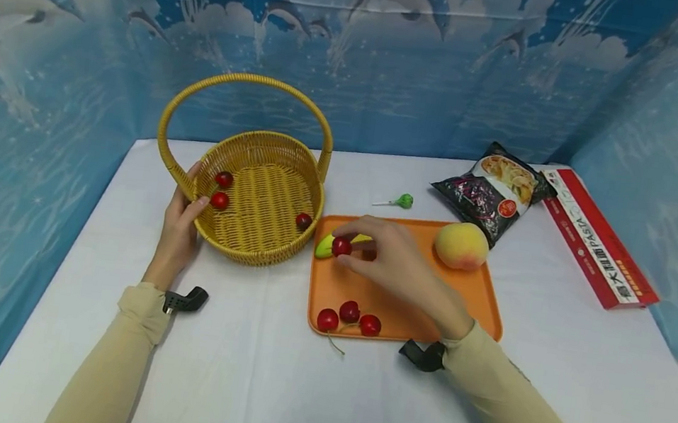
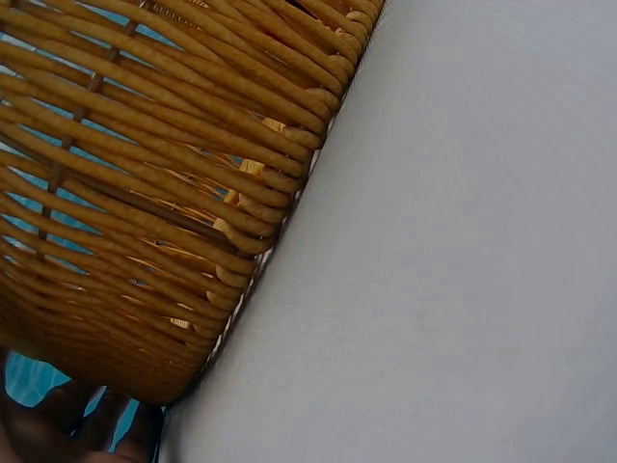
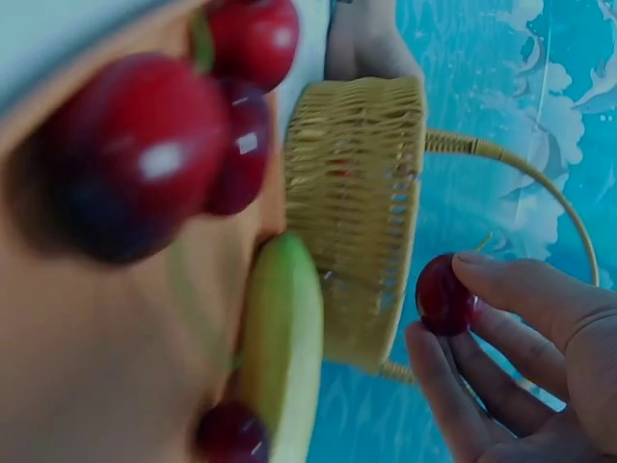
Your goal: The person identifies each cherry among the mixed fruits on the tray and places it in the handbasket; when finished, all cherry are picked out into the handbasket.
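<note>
I have the right hand pinching a cherry above the tray, the left hand gripping the basket beside it, white table below both, blue curtain beyond. The right hand partly hides the banana; my left wrist view crops the dark fingers.

Long beige sleeves — creased cuffs; black wrist devices — one each side.

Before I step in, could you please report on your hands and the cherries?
Left hand holding basket. Right hand pinching cherry over tray. Three cherries in basket. Nothing apparent in the way.
</note>
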### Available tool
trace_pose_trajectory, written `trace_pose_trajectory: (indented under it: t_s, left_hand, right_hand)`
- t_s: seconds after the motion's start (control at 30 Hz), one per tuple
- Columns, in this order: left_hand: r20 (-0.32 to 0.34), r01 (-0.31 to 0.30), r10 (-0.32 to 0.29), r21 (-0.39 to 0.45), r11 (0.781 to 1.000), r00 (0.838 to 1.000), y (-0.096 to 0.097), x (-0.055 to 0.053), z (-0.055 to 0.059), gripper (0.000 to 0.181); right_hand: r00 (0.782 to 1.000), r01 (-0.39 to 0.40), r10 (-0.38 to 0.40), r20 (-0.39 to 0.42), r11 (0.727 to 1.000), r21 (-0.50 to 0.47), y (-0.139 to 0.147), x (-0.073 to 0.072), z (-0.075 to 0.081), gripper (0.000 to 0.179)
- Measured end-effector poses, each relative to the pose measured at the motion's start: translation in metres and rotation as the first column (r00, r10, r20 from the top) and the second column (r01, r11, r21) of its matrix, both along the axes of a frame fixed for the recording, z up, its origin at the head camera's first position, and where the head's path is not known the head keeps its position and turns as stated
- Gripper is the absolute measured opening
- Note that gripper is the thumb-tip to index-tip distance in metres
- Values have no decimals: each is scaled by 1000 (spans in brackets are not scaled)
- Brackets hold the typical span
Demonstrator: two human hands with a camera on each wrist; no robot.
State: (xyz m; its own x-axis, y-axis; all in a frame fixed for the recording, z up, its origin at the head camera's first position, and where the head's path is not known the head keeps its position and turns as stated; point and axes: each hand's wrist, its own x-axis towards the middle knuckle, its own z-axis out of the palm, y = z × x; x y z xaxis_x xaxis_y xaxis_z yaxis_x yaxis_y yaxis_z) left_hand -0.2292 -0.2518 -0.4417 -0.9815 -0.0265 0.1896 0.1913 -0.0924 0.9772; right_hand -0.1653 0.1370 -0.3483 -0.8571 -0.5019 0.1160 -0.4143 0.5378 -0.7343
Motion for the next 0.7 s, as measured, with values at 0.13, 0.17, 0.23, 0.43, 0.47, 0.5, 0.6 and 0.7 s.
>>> trace_pose_trajectory:
  t_s: [0.13, 0.17, 0.23, 0.43, 0.47, 0.5, 0.6, 0.7]
  left_hand:
    - [11, 2, -2, -15, 1000, 1000, -1, 1, 0, 66]
    - [15, -1, 1, -19, 1000, 1000, -1, 1, 0, 66]
    - [15, -5, 5, -17, 1000, 1000, -1, 1, 0, 66]
    - [-6, -10, 10, -4, 1000, 1000, -2, 0, 0, 65]
    - [-9, -12, 12, -8, 1000, 1000, -2, 0, 0, 65]
    - [-10, -14, 14, -8, 1000, 1000, -2, 0, 0, 65]
    - [-14, -14, 14, 5, 1000, 1000, -2, -1, 1, 65]
    - [-5, -13, 13, 18, 1000, 1000, -1, -1, 0, 66]
  right_hand:
    - [998, -30, 29, -54, 999, -20, -21, -8, 6, 34]
    - [997, -37, 35, -75, 999, -19, -26, -9, 7, 35]
    - [994, -54, 50, -93, 998, -32, -36, -13, 10, 34]
    - [991, -86, 80, -109, 995, -52, -60, -20, 15, 33]
    - [990, -87, 81, -117, 995, -47, -63, -21, 15, 33]
    - [989, -90, 84, -126, 995, -41, -66, -22, 14, 33]
    - [989, -96, 90, -120, 994, -46, -72, -24, 13, 36]
    - [992, -83, 77, -95, 994, -68, -68, -24, 13, 39]
